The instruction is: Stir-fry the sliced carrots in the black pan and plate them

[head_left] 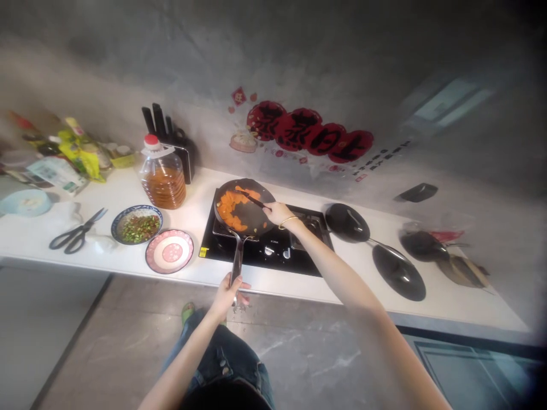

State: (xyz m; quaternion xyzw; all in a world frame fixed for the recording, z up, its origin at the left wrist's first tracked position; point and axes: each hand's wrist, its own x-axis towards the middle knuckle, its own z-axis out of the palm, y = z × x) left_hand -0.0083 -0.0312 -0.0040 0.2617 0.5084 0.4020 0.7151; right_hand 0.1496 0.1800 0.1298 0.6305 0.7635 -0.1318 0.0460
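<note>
A dark frying pan (250, 219) with orange carrot slices (231, 209) sits on the black stove (273, 247). My left hand (228, 291) is closed round the end of the pan's long handle (236, 261), near the counter's front edge. My right hand (278, 213), with a gold bangle on the wrist, grips dark chopsticks (253, 199) whose tips reach into the pan among the carrot slices.
Left of the stove stand a pink plate (169, 251), a bowl of chopped greens (137, 225), scissors (77, 232), an oil jug (163, 172) and a knife block (171, 136). Right of it lie a black pan (345, 221), a lid (398, 272) and more cookware (427, 245).
</note>
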